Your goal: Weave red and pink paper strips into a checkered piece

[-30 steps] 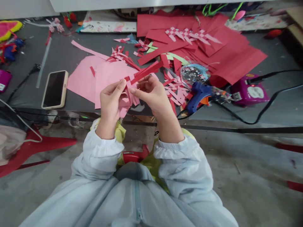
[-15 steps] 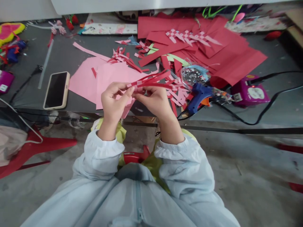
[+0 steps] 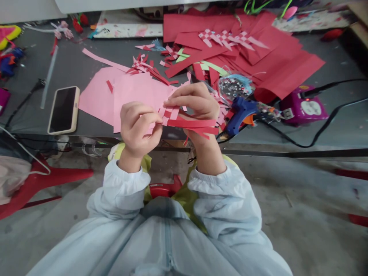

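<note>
- Head view: a woven red-and-pink paper piece [image 3: 171,113] is sitting between both hands, above the table edge, its loose red strips [image 3: 193,123] trailing rightward across the right wrist.
- The left hand [image 3: 138,126] is pinching the piece's left end between thumb and fingertips.
- The right hand [image 3: 199,102] is gripping it from the right, fingers lying along the far edge; its thumb is being hidden.
- Pink sheets [image 3: 130,90] are lying beneath and beyond the left hand's grip.
- A blue glue gun [image 3: 239,115] is resting just right of the grip; beyond it, red sheets [image 3: 290,63] are overlapping.
- A phone [image 3: 63,110] is lying left of the grip, past the pink sheets.
</note>
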The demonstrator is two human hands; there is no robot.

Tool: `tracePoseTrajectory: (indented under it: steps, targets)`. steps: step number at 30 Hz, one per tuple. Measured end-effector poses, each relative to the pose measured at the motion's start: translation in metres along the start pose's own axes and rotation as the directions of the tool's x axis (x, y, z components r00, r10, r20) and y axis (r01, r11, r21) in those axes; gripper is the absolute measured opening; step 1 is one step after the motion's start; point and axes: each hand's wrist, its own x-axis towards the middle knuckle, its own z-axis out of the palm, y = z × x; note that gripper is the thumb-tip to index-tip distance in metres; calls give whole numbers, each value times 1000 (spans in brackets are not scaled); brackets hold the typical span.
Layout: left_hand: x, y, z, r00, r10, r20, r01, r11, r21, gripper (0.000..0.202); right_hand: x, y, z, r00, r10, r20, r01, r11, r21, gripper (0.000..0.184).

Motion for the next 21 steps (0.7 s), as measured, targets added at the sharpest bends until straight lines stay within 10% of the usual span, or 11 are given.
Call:
tracePoseTrajectory:
  steps: [21]
  targets:
    - [-1,-12,1,981,-193,-30,189,976,-104,27,2,2,8,1000,-17,-16,19,983,185,18]
